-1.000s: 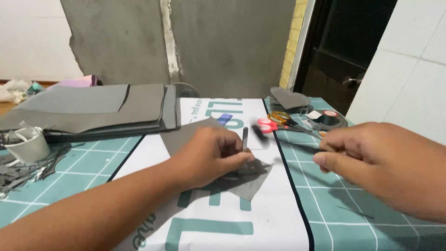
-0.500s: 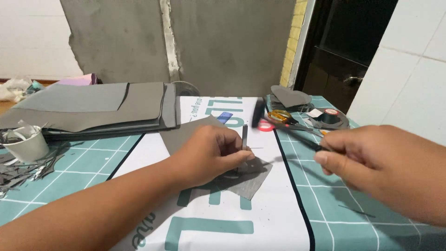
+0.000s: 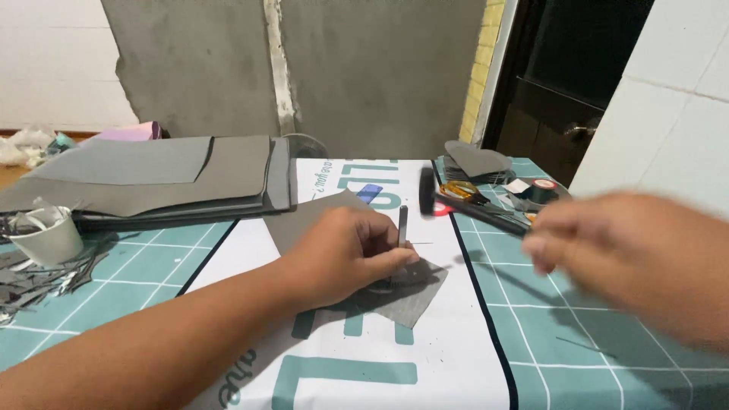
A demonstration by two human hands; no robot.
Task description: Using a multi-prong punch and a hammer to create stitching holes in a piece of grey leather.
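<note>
Teal gridded cutting mat (image 3: 577, 304) under white printed banner (image 3: 456, 357), stacked grey sheets (image 3: 152, 178) at ten o'clock, blurred right hand (image 3: 630, 254) now swinging a black-headed hammer (image 3: 456, 203), grip unclear, left hand (image 3: 345, 254) pinching upright metal punch (image 3: 402, 225) on small grey sheet piece (image 3: 414, 292), centre.

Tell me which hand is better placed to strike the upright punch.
Right, likely: the right hand holds the hammer, head beside the punch. The left hand is busy pinching that punch upright on the grey piece.
</note>
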